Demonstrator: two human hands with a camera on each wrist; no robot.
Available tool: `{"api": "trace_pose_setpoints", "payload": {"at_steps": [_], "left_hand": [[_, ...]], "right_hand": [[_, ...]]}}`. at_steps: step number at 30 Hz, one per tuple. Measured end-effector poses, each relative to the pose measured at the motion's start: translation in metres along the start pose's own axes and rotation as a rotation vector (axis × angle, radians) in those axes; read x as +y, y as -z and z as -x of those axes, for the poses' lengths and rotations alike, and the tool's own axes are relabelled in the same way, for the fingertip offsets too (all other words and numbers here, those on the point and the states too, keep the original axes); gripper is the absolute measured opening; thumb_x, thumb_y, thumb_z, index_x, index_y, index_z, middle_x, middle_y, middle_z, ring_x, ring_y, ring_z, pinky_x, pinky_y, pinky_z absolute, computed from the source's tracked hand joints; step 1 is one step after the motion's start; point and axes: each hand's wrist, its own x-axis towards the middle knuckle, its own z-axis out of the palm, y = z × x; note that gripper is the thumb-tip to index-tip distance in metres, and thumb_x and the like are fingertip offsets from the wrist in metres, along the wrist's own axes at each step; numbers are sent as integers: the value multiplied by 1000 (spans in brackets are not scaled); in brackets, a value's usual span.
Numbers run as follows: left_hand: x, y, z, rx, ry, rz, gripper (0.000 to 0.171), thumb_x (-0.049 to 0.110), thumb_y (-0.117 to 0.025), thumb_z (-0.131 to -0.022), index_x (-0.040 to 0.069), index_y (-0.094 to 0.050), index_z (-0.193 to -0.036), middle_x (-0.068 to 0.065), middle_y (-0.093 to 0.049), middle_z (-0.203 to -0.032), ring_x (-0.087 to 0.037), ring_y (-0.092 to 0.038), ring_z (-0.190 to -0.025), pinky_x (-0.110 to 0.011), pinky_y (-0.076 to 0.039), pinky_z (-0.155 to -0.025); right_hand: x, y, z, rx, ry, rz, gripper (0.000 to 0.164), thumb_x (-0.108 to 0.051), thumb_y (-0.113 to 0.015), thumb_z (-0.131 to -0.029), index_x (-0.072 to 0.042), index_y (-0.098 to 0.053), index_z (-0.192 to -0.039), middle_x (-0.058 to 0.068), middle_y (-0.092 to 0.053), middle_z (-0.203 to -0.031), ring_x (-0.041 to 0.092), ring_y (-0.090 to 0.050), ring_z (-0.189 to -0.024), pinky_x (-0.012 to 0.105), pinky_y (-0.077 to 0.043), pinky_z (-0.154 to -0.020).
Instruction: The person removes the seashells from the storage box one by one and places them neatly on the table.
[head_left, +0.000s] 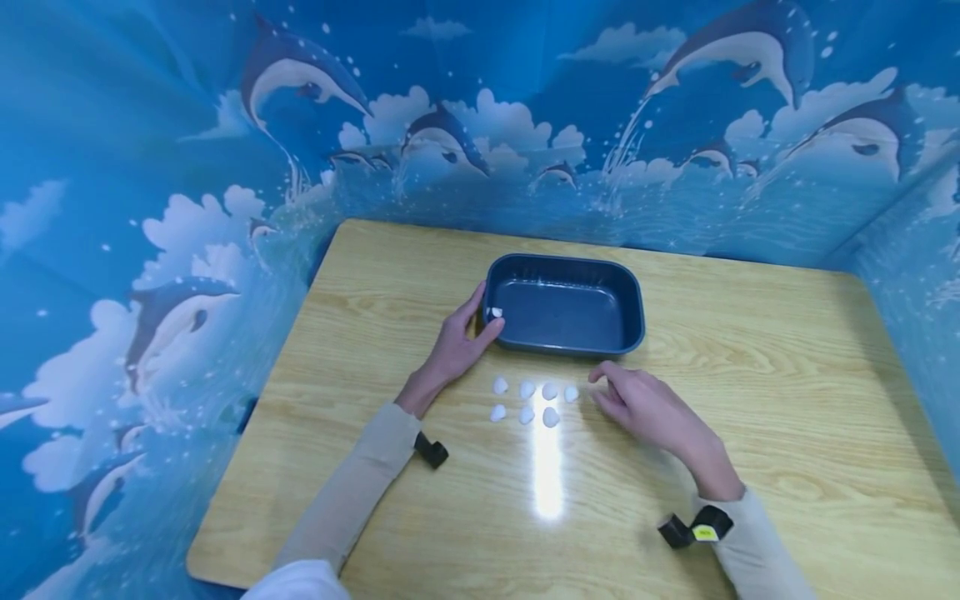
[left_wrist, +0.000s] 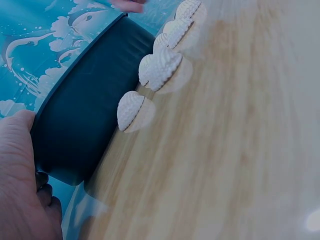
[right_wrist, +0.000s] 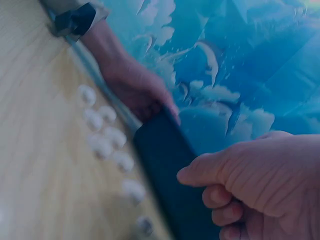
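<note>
A dark blue rectangular basin [head_left: 566, 348] stands near the table's back edge. My left hand [head_left: 459, 343] grips its left end, thumb over the rim. Inside, near that thumb, lies a small white object [head_left: 496, 312], too small to tell its kind. In front of the basin, several white ribbed seashells [head_left: 551, 416] lie in two rows; the left wrist view shows their ridges on one shell [left_wrist: 131, 110]. Just right of the rows hovers my right hand [head_left: 652, 408], with thumb and forefinger apart and the other fingers curled. Nothing shows between its fingertips.
The wooden table [head_left: 750, 358] has a bright light reflection below the shells. A blue dolphin-print backdrop [head_left: 480, 83] rises behind the table and along both sides. Black camera mounts [head_left: 431, 450] sit on both wrists.
</note>
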Motion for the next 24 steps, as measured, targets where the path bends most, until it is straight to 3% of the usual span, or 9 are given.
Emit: {"api": "trace_pose_setpoints", "payload": {"at_steps": [6,10,19,24], "left_hand": [[0,0,0,-3,-1,-2,79,39,-62,-105,7,-23,-166,-12,-24,-172,-21,-24,-158,-41,-23,-129],[1,1,0,-3,5,-4,80,40,-62,-105,6,-23,-166,-13,-24,-172,-21,-24,-158,-41,-24,-128],[1,1,0,-2,20,5,80,42,-63,-105,8,-24,-166,-11,-25,-172,-21,-24,-158,-42,-24,-129],[1,1,1,2,31,-7,80,45,-63,-104,11,-25,-166,-8,-26,-172,-20,-25,-157,-41,-24,-129]], "right_hand": [[-14,18,-21,71,117,-8,16,-12,-65,-104,-6,-68,-119,-11,-45,-64,3,-38,-54,23,-34,-46],[-15,26,-44,91,148,14,18,-11,-64,-104,-4,-68,-120,-9,-44,-61,6,-39,-51,24,-32,-45],[-10,19,-98,-17,82,42,27,-13,-65,-104,-3,-67,-129,-4,-51,-62,12,-45,-52,29,-36,-47],[-6,9,-124,-82,88,22,27,-15,-64,-104,-4,-67,-128,-3,-54,-64,13,-48,-53,30,-38,-48]]}}
